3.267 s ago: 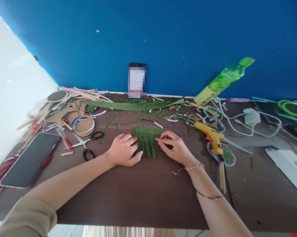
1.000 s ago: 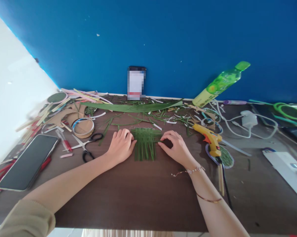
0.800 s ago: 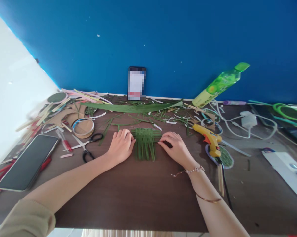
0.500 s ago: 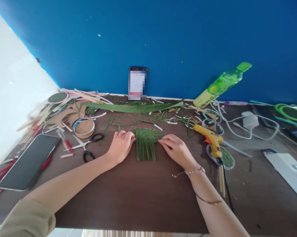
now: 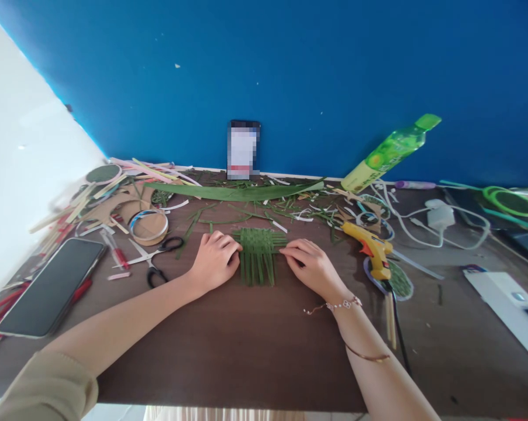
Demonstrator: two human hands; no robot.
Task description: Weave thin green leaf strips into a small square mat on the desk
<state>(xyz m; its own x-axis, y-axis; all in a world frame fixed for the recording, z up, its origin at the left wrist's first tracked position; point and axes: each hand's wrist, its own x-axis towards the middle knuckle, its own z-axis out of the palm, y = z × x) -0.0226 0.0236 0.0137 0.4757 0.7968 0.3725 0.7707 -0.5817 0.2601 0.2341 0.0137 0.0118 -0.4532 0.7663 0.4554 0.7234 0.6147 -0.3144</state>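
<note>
A small woven mat of green leaf strips [image 5: 257,242] lies flat on the table between my hands, its loose strip ends pointing toward me and out to both sides. My left hand [image 5: 216,260] is closed at the mat's left edge, fingers curled over the strip ends there. On the other side, my right hand [image 5: 307,263] pinches the end of a leaf strip at the right edge between thumb and fingers. Scissors with black handles [image 5: 152,260] lie spread left of my left hand. Beyond the mat stretches a long green leaf [image 5: 241,192].
A yellow glue gun [image 5: 373,248] with a black cord lies at the right. A green bottle [image 5: 390,155] and a phone [image 5: 243,151] lean against the blue wall. Another phone [image 5: 53,286] lies at the left. A tape roll [image 5: 148,227] and leaf scraps clutter the back.
My left fingers have shifted slightly and sit lower over the mat's left edge. The right hand keeps its pinch. The view has turned a little.
</note>
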